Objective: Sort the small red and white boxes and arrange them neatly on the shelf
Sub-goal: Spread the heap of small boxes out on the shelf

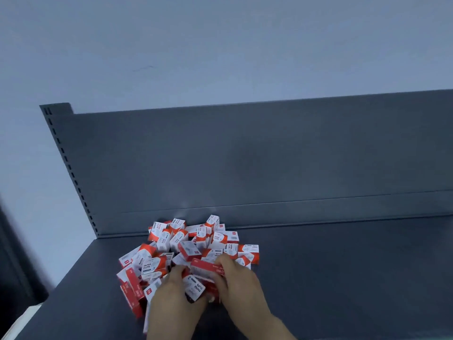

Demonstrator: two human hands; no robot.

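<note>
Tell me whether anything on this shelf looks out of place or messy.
The red and white boxes lie in a jumbled heap near the left end of the shelf, tilted every way and overlapping, none lined up in rows.

Left hand (171, 294) pinches a box (195, 288); right hand (239, 283), palm down, grips another.

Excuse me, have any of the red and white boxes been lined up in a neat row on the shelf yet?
No, the boxes all lie tumbled at odd angles in one loose heap on the shelf.
</note>
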